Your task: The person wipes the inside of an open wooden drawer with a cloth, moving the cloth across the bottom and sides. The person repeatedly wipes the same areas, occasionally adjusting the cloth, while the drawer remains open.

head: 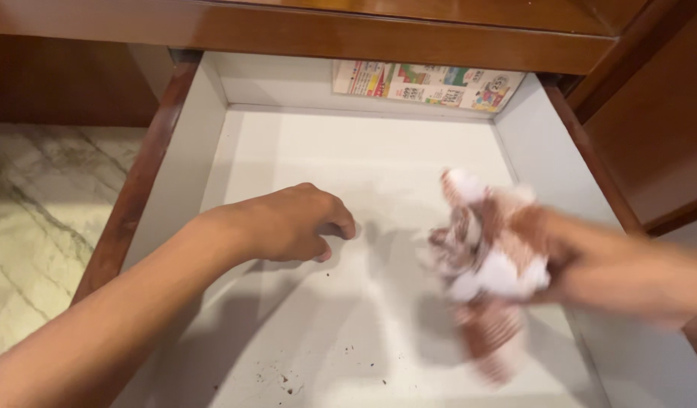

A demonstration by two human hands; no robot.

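Note:
A white-lined wooden drawer (190,136) stands pulled out below me. My left hand (295,223) hovers low over its white bottom, fingers curled loosely with nothing in them. My right hand (590,261) comes in from the right, blurred by motion, gripping a crumpled brown-and-white striped cloth (488,264) that hangs above the drawer's right half. Dark crumbs (288,381) lie scattered on the drawer bottom near the front.
A colourful printed paper (428,85) lies at the drawer's back wall. Brown wooden cabinet fronts (643,121) frame the drawer above and to the right. A pale marble floor (38,211) shows on the left.

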